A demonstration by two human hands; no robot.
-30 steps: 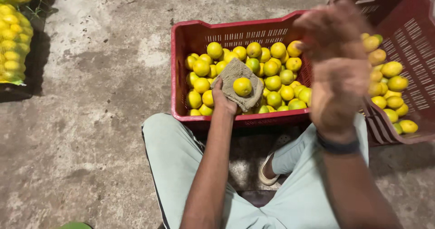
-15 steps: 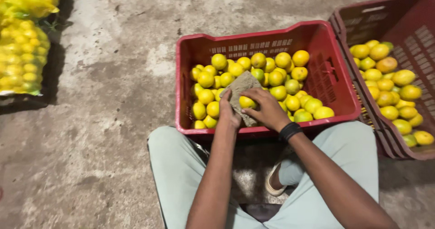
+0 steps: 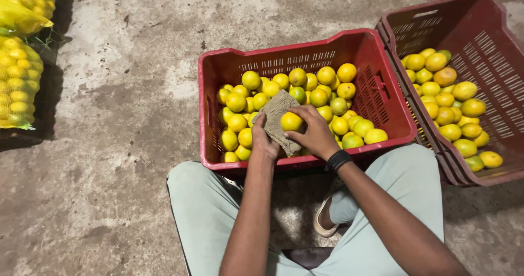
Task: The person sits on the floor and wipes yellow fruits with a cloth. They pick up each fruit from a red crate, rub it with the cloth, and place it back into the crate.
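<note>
Left hand [image 3: 264,140] grips a coarse grey-brown cloth [image 3: 277,116] over the near edge of the red crate [image 3: 305,45]; right hand [image 3: 313,134] clasps a yellow citrus fruit [image 3: 291,121] against it; fruit looks firm, light, smooth-skinned, best cupped around its middle; second crate [image 3: 480,30] beyond, right.

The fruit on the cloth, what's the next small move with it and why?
Probably rub and turn the fruit against the cloth: the right hand presses it onto the cloth, which the left hand holds over the near crate, so it isn't ready to set aside.
</note>
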